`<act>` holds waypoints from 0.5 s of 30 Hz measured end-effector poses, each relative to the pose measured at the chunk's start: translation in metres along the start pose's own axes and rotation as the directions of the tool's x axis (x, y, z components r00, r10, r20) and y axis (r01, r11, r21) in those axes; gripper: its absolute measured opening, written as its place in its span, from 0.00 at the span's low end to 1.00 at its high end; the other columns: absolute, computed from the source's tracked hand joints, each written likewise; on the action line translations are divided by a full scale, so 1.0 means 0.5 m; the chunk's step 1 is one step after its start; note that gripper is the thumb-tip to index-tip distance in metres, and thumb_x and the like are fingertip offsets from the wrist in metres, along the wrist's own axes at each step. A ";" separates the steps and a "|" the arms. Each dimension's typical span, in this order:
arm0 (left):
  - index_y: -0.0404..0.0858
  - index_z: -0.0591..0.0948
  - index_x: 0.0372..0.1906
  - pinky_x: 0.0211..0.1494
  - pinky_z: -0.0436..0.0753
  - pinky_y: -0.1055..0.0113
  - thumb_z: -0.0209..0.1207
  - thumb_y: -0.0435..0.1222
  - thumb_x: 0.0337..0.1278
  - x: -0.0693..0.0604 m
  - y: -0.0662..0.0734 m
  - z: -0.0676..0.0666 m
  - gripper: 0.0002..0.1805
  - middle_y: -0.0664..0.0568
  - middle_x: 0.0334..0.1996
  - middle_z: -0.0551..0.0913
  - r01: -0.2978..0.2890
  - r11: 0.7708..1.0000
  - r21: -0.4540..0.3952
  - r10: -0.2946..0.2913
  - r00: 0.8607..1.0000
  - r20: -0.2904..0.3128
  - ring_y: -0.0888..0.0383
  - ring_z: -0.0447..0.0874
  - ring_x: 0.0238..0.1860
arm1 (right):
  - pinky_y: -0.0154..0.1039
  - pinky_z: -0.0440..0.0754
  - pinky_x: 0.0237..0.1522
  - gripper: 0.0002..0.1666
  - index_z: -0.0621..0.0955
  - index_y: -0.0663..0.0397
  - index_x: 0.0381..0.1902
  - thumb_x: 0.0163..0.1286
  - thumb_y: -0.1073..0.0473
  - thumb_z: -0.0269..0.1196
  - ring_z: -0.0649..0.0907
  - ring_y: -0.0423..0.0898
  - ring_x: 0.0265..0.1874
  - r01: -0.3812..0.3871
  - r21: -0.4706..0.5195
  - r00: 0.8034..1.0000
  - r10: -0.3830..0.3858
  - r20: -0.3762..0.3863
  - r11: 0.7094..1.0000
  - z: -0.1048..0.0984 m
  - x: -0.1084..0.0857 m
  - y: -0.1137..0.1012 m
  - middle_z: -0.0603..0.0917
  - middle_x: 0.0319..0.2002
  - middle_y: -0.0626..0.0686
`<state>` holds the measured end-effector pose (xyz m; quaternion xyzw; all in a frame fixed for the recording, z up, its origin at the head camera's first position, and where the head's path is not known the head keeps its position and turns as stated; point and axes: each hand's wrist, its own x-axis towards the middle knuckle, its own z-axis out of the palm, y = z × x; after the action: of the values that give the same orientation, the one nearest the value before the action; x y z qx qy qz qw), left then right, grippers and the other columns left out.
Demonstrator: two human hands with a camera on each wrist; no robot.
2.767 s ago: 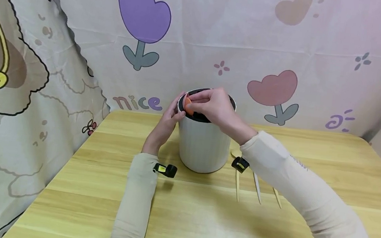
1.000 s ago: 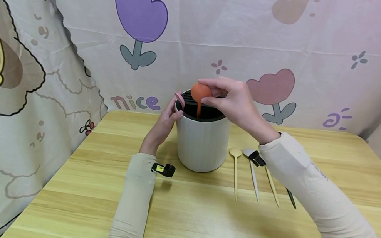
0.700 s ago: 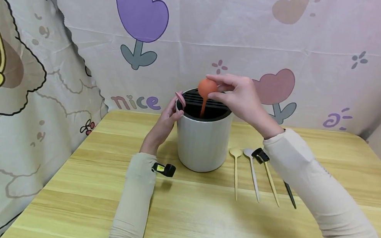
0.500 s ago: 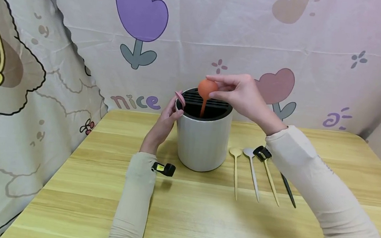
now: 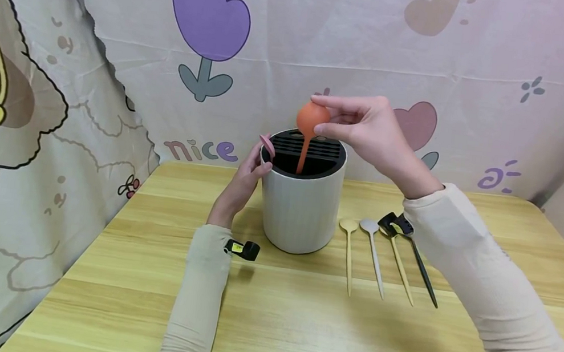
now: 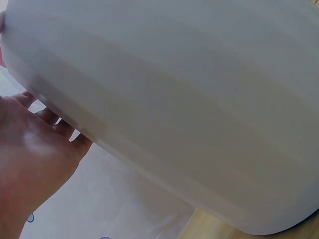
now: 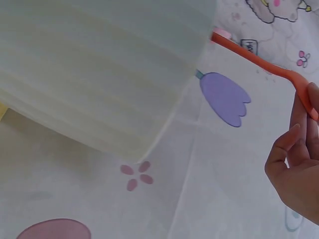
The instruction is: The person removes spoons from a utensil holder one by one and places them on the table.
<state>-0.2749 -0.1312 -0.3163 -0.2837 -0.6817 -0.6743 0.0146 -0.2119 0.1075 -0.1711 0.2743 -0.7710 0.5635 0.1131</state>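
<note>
My right hand (image 5: 376, 131) pinches the round bowl of an orange spoon (image 5: 306, 138) between thumb and fingers, above a white ribbed utensil holder (image 5: 298, 218). The spoon stands nearly upright, its handle running down into the holder's black, slotted opening; the lower end is hidden. In the right wrist view the orange handle (image 7: 259, 59) passes behind the holder's edge. My left hand (image 5: 241, 186) holds the holder's left side near the rim, thumb in front; its fingers (image 6: 65, 129) lie against the wall. Beside that thumb, a pink rounded piece (image 5: 267, 146) sticks up at the rim.
Right of the holder, several long-handled utensils lie on the wooden table (image 5: 146, 288): a yellow spoon (image 5: 348, 254), a light grey spoon (image 5: 375, 257), another yellow handle (image 5: 402, 272) and a black one (image 5: 423, 274). A patterned cloth (image 5: 286, 39) hangs behind.
The orange spoon has gone from low at the holder's left rim to above its opening, rising and shifting right with my right hand. My left hand stays at the rim.
</note>
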 end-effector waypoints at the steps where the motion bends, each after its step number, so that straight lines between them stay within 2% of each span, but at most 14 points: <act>1: 0.36 0.46 0.77 0.74 0.45 0.51 0.60 0.71 0.41 0.000 0.001 0.000 0.66 0.45 0.76 0.43 0.003 1.000 0.001 -0.003 1.000 -0.002 0.53 0.39 0.75 | 0.31 0.80 0.40 0.25 0.83 0.58 0.54 0.57 0.69 0.71 0.86 0.42 0.36 -0.001 -0.003 1.000 0.001 -0.006 1.000 -0.001 -0.001 -0.005 0.87 0.36 0.53; 9: 0.38 0.47 0.77 0.73 0.45 0.49 0.59 0.73 0.39 -0.002 0.003 0.000 0.67 0.45 0.76 0.43 0.010 1.000 0.022 -0.010 1.000 -0.009 0.51 0.40 0.75 | 0.34 0.80 0.43 0.24 0.83 0.57 0.53 0.57 0.69 0.71 0.85 0.46 0.37 0.030 0.024 0.996 -0.028 -0.085 0.999 -0.006 -0.005 -0.039 0.86 0.38 0.54; 15: 0.37 0.48 0.77 0.74 0.46 0.50 0.60 0.72 0.41 -0.002 0.005 0.001 0.66 0.45 0.76 0.43 -0.002 1.000 0.017 0.002 1.000 -0.004 0.51 0.40 0.75 | 0.33 0.80 0.42 0.23 0.84 0.59 0.51 0.56 0.75 0.68 0.84 0.47 0.33 0.090 0.159 0.986 -0.065 -0.153 0.983 -0.010 -0.003 -0.053 0.86 0.37 0.55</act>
<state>-0.2729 -0.1310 -0.3145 -0.2830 -0.6869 -0.6691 0.0190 -0.1967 0.1069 -0.1486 0.2702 -0.6999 0.6393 0.1686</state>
